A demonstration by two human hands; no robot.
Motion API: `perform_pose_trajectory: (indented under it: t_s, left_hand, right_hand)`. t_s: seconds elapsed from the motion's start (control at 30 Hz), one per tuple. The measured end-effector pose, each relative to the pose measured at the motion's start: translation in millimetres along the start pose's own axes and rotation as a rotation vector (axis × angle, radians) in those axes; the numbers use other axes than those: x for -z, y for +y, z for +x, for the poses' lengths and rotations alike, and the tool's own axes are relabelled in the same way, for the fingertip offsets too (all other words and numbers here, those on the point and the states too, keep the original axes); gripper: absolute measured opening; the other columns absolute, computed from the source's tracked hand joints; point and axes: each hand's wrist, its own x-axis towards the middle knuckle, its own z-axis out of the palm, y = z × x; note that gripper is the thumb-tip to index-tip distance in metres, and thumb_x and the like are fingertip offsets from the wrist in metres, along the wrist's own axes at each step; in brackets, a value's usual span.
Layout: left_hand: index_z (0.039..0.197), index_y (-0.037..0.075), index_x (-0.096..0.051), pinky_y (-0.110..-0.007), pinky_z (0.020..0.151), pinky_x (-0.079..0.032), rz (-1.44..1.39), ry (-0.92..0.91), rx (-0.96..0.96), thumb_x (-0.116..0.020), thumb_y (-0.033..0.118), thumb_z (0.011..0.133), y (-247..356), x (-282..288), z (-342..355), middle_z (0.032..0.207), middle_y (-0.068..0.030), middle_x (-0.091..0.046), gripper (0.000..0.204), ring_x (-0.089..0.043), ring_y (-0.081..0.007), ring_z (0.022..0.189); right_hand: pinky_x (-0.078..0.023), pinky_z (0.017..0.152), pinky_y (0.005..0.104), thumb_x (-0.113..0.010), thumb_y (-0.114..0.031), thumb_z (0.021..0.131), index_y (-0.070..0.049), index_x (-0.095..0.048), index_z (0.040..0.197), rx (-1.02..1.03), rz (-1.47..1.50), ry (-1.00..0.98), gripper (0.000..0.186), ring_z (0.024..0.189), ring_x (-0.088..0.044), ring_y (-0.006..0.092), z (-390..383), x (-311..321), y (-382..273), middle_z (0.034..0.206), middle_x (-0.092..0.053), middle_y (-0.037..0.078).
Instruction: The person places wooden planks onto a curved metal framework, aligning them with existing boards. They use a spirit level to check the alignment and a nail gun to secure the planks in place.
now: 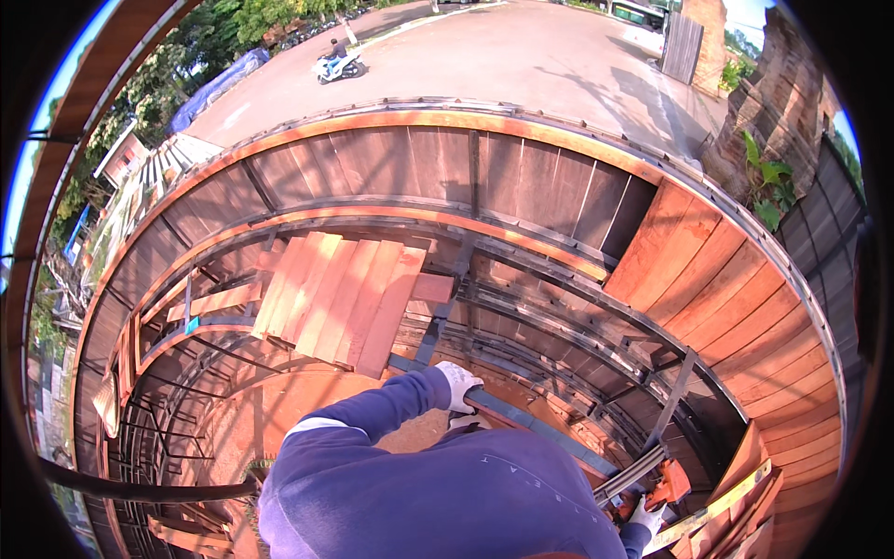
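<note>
The left hand (456,384), in a white glove, is curling in a narrow grip over a long, straight, dark-grey metal rail (549,433), which is slanting across the middle of the curved frame. The right hand (647,515), also gloved in white, is touching an orange handheld tool (672,481) at the lower right; its fingers are partly hidden, so whether they are closing around the tool cannot be told. The orange tool is sitting near the lower end of the metal rail, and just beside the right hand a long, flat yellow strip (712,508) is lying along loose reddish-brown boards. Ahead and to the left, a row of flat reddish-brown wooden planks (340,298) is lying side by side across the frame. A curved wall of weathered brown boards (438,168) is rising beyond them, with brighter reddish boards (736,289) facing its right side. Outside the wall, a person on a white motorbike (340,67) is showing on the sunlit pavement (484,56).
</note>
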Motion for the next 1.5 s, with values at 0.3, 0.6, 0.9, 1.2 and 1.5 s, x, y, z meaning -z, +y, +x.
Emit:
perform_pose_trajectory:
  t_s: [0.3, 0.6, 0.9, 1.2, 1.5]
  left_hand:
    - [0.118, 0.015, -0.062, -0.042, 0.082, -0.051, 0.0, -0.002, 0.001, -0.07, 0.046, 0.075, 2.2, 2.3, -1.1, 0.101, -0.0111, -0.068, 0.053, -0.066, -0.0313, 0.096]
    - [0.117, 0.015, -0.062, -0.042, 0.082, -0.051, 0.018, 0.001, -0.067, -0.07, 0.047, 0.074, -0.4, 4.2, 16.2, 0.1, -0.0115, -0.068, 0.054, -0.066, -0.0314, 0.096]
    - [0.118, 0.014, -0.061, -0.043, 0.083, -0.05, 0.0, 0.044, -0.023, -0.071, 0.047, 0.074, -3.4, -6.3, -0.3, 0.103, -0.0122, -0.068, 0.056, -0.065, -0.0319, 0.097]
    - [0.117, 0.014, -0.061, -0.043, 0.082, -0.05, -0.02, 0.049, -0.039, -0.071, 0.047, 0.074, -4.9, -5.0, -1.4, 0.101, -0.0118, -0.068, 0.055, -0.065, -0.0327, 0.097]
    - [0.119, 0.013, -0.061, -0.042, 0.085, -0.05, -0.014, 0.05, -0.032, -0.071, 0.047, 0.075, -4.9, -5.2, -2.2, 0.106, -0.0121, -0.067, 0.057, -0.064, -0.0318, 0.1]
  right_hand:
    - [-0.051, 0.088, 0.0395, -0.073, -0.04, 0.081, -0.004, -0.063, 0.121, 0.125, 0.19, 0.095, 0.055, 0.103, -0.065, 0.0306, -15.3, 28.9, -8.8, 0.114, -0.068, 0.016]
    - [-0.052, 0.066, 0.0409, -0.064, -0.039, 0.09, -0.002, -0.067, 0.093, 0.231, 0.051, 0.464, 0.037, 0.071, -0.066, 0.0287, 20.2, 31.7, 74.9, 0.081, -0.068, 0.013]
    - [-0.056, 0.074, 0.0431, -0.062, -0.059, 0.084, -0.012, -0.065, 0.118, 0.065, -0.538, 0.571, 0.058, 0.087, -0.067, 0.0326, -14.6, 96.6, 58.7, 0.101, -0.069, 0.013]
    - [-0.053, 0.085, 0.0426, -0.063, -0.061, 0.083, -0.008, -0.058, 0.127, -0.168, -0.158, 0.24, 0.069, 0.104, -0.063, 0.0343, 1.8, 54.1, 76.6, 0.118, -0.064, 0.018]
    - [-0.053, 0.089, 0.0424, -0.065, -0.058, 0.083, -0.006, -0.049, 0.134, -0.144, -0.018, 0.271, 0.074, 0.108, -0.062, 0.0341, 29.9, -0.9, 110.9, 0.124, -0.06, 0.021]
